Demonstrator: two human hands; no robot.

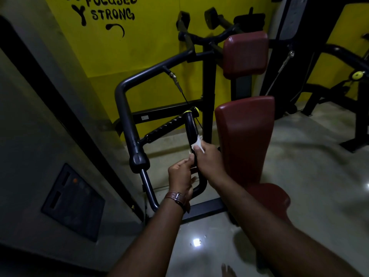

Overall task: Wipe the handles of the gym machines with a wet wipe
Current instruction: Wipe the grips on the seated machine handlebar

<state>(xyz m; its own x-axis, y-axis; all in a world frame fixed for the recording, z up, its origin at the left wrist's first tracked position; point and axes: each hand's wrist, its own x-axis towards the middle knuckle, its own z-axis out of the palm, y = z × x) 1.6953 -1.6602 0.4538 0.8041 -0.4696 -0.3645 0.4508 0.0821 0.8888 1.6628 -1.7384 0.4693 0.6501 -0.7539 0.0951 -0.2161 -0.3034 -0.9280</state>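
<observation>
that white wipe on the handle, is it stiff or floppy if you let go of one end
Likely floppy: the wet wipe shows crumpled, ragged edges where the right hand presses it to the black handle. Probably very light, and it seems to mould around the grip.

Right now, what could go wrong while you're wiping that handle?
The wet wipe looks small and bunched under the right hand, so it might miss parts of the upright handle. The ribbed handle beside it could get forgotten. A thin cable runs close by, so the wipe or fingers might snag it.
</observation>
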